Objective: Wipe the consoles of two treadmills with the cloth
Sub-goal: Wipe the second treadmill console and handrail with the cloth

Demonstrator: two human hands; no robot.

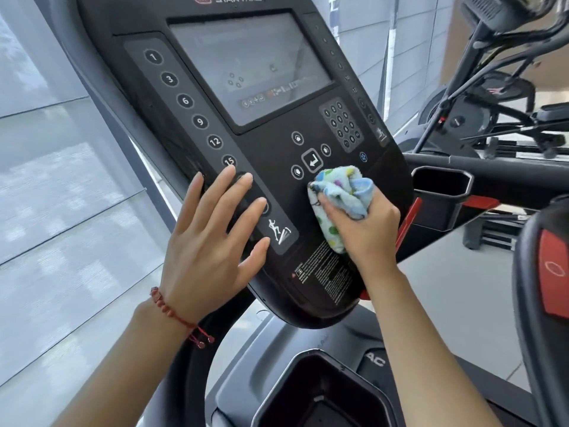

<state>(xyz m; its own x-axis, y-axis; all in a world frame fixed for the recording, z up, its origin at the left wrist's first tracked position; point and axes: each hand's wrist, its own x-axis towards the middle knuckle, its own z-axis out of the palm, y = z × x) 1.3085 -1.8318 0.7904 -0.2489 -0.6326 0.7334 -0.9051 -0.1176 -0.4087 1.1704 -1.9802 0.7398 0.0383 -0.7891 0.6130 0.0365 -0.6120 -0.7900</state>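
A black treadmill console (pixel 271 155) with a grey screen (pixel 249 66) and numbered buttons fills the view, tilted. My right hand (pixel 366 229) grips a bunched light-blue cloth with coloured dots (pixel 338 195) and presses it against the console's lower middle, just below the arrow and enter keys. My left hand (pixel 212 241) lies flat with straight spread fingers on the console's lower left button strip, beside the incline icon. A second treadmill's console edge (pixel 545 272), dark with a red button, shows at the right border.
A cup holder (pixel 323 392) sits below the console, another (pixel 440 183) to its right. A red safety clip (pixel 409 217) hangs at the console's right edge. Glass wall panels stand at left. Other gym machines (pixel 498 97) stand at the back right.
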